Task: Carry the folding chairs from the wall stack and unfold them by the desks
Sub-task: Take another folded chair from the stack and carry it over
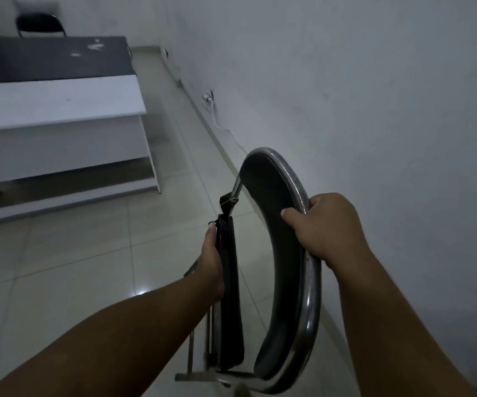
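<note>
I hold a folding chair (271,253) with a chrome tube frame and black padded seat and backrest, seen from above and off the tiled floor. My right hand (321,224) grips the curved chrome top of the backrest, thumb over the black pad. My left hand (212,265) holds the edge of the folded black seat, which stands nearly upright. A white desk (59,110) with a dark grey top stands at the left. Behind it, at the top left, stands an unfolded black chair (41,24).
A white wall (374,96) runs along the right, with a socket and plug (208,97) and a cable low down. Pale floor tiles (73,253) stretch between me and the desk.
</note>
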